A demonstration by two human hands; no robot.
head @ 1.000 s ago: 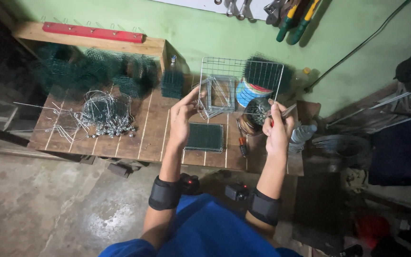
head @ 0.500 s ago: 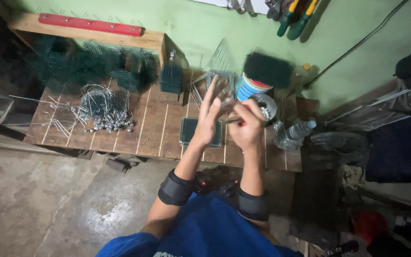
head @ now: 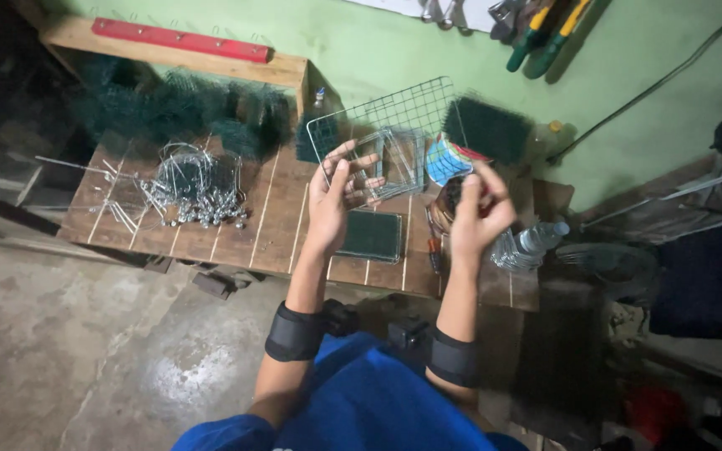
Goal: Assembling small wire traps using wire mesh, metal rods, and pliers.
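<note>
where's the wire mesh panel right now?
Head view, upper centre: the wire mesh panel is tilted up over the bench by the left hand, with the right hand close beside it.

Heaped on the wooden counter: bent wire pieces. Dark green mesh bundled behind, under a red bar. Flat green panel nearer the front edge; plastic bottle lying rightward (partly shadowed). Tools hung on the green wall.

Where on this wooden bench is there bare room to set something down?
Bare planks lie between the wire hook pile and the dark mesh panel, near the front edge. Crowded: the back, with green mesh rolls, and the right end, around the plastic bottle.
</note>
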